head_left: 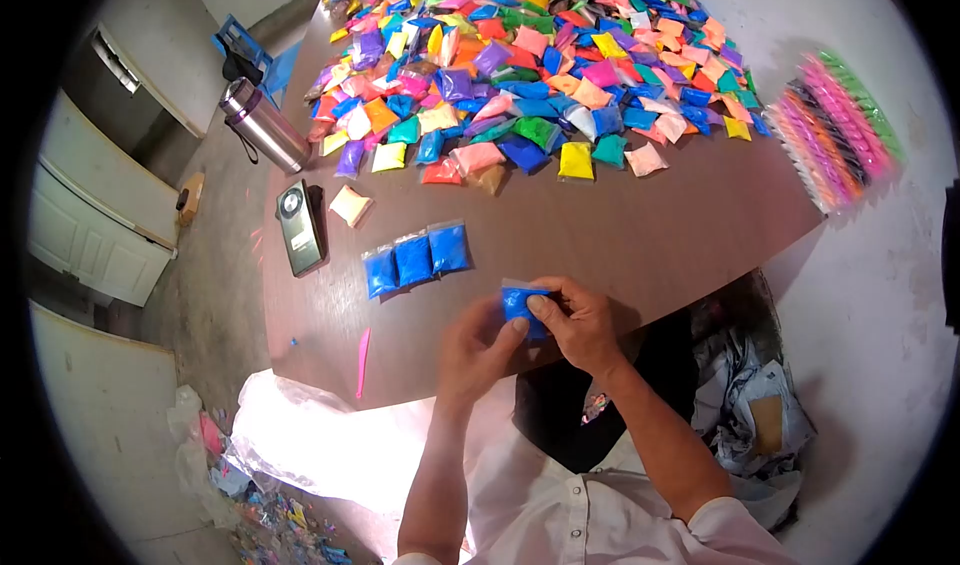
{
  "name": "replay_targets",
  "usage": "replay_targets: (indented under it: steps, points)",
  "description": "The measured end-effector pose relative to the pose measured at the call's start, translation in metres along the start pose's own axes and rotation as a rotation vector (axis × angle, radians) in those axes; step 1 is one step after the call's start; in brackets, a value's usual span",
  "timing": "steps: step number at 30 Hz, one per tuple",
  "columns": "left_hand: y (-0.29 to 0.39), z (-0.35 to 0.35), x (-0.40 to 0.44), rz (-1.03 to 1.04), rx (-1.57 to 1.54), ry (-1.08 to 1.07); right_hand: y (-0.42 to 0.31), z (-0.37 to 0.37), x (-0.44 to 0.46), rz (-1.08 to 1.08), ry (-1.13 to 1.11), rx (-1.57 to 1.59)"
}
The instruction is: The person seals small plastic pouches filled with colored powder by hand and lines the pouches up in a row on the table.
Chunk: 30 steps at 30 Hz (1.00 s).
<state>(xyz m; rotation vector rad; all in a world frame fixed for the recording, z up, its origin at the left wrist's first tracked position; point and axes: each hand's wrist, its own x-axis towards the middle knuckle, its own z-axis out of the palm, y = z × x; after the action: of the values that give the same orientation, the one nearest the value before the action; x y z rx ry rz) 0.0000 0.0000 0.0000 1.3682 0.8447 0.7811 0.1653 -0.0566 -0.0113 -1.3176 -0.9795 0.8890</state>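
Note:
Near the table's front edge, my left hand (478,347) and my right hand (578,323) hold one small blue packet (520,303) between them. Both thumbs press on its face, and the fingers behind it are partly hidden. Up and to the left of my hands, three blue packets (413,259) lie side by side in a slightly tilted row. A pink stick-like tool (363,362) rests on the table to the left of my left hand. One pale orange packet (350,206) lies alone above the row.
Many colourful packets (530,95) cover the far part of the brown table (680,235). A phone (300,227) and a metal flask (265,125) stand or lie at the left. Bundled coloured pieces (835,135) are at the right edge. Clear plastic (300,435) hangs below the front edge.

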Motion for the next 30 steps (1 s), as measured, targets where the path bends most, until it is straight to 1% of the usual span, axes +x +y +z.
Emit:
replay_targets:
  steps: [2,3,5,6,8,9,11,14,18,20,21,23,26,30]
  points:
    - [0.002,0.002,0.000,0.004,0.016,-0.014,0.001,-0.003,-0.001,0.007,0.001,0.023]
    - [0.002,-0.009,0.002,0.008,0.044,-0.012,0.004,0.007,0.004,-0.003,0.003,0.050]
    - [-0.003,-0.009,0.003,-0.058,-0.038,-0.009,0.002,0.004,0.004,-0.123,-0.007,-0.100]
    - [-0.004,-0.008,0.003,-0.060,-0.041,-0.010,0.000,0.002,0.004,-0.121,-0.007,-0.103]
    - [-0.005,-0.008,0.001,-0.049,-0.085,-0.009,-0.003,0.002,0.001,-0.029,-0.015,-0.039]
    - [-0.005,-0.007,0.000,-0.051,-0.082,-0.010,-0.003,0.002,0.001,-0.028,-0.012,-0.036]
    - [-0.004,-0.004,-0.001,-0.035,-0.098,-0.016,-0.004,0.001,0.000,0.042,-0.004,0.018]
    - [0.008,0.003,-0.002,-0.028,-0.050,-0.004,-0.003,0.000,-0.002,0.029,0.040,-0.012]
    - [0.002,-0.001,0.000,-0.061,-0.026,-0.040,-0.007,0.002,-0.002,-0.035,0.050,0.027]
    - [-0.003,-0.003,0.000,-0.014,-0.037,-0.019,-0.015,0.000,-0.003,-0.089,0.007,-0.058]
    - [-0.003,-0.003,-0.001,-0.021,-0.022,-0.029,-0.014,0.000,-0.002,-0.084,0.020,-0.044]
    - [-0.002,-0.001,-0.001,0.010,-0.039,0.001,-0.012,-0.001,-0.001,-0.068,-0.060,-0.010]
    - [0.000,0.004,-0.001,0.031,-0.081,-0.022,-0.007,-0.002,-0.001,-0.074,-0.026,-0.011]
    - [0.009,0.001,-0.002,-0.032,-0.018,-0.022,-0.003,-0.004,-0.002,-0.057,-0.028,0.014]
